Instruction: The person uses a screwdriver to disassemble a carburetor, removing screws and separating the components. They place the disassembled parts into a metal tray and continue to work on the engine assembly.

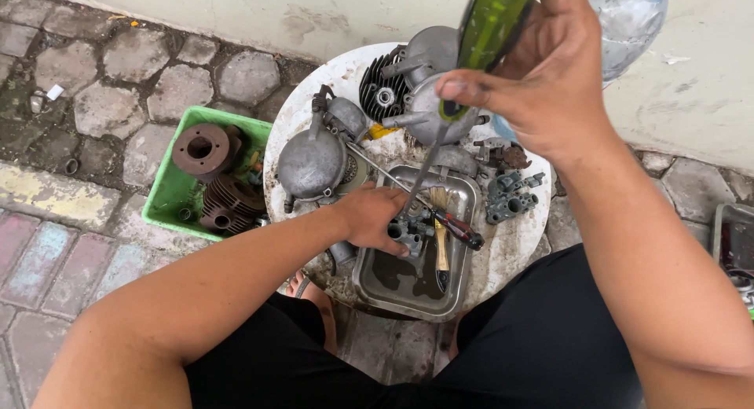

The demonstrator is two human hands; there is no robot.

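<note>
Two hands: both closed on things.
Right hand: clamped on green-handled screwdriver, upper centre; long axis steep, tip pointing down-left.
Left hand: gripping grey carburetor part over metal tray, frame centre.

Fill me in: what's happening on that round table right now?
A seated person works over a dirty white round table. The left hand steadies a small grey metal part in a metal tray holding dark liquid and a brush. The right hand grips a green-handled screwdriver, shaft pointing down at that part. Engine parts surround the tray; a green bin holds finned cylinders.
</note>
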